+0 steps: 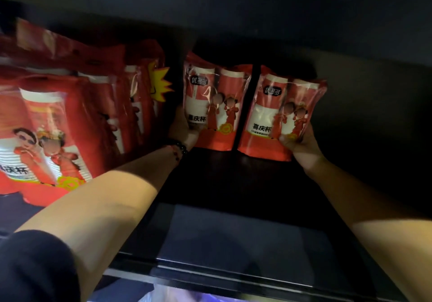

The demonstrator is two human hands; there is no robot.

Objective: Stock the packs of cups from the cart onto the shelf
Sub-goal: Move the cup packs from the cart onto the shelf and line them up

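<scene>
**Holding Two Packs Deep on the Shelf**

Reaching far into a dark shelf (210, 184), both arms are stretching forward and each hand is working its own pack of cups. The left hand (181, 129) is gripping the left pack (211, 105) at its lower left corner, fingers wrapping behind the wrapper and the thumb side pressing the front. A dark bead bracelet (178, 148) is sitting on that wrist. The right hand (300, 141) is pinching the right pack (279, 114) at its lower right corner, thumb lying across the printed face, fingers going out of sight behind.

Both packs are standing upright, side by side, bottoms at the shelf board, though whether they are resting on it or just above is hard to call in this gloom. A thin dark gap is showing between them, so they are close but not quite touching along the front. Each is showing red wrap, white cup rims and cartoon figures.

Off to the left, a row of larger red packs (58, 119) is leaning together on the same level, with a yellow starburst tag (160, 85) poking out beside them. The left pack is sitting just beside that row. A black sleeve (35, 266) is filling the lower left corner, and the shelf's front edge (233, 271) is catching a little light below.
</scene>
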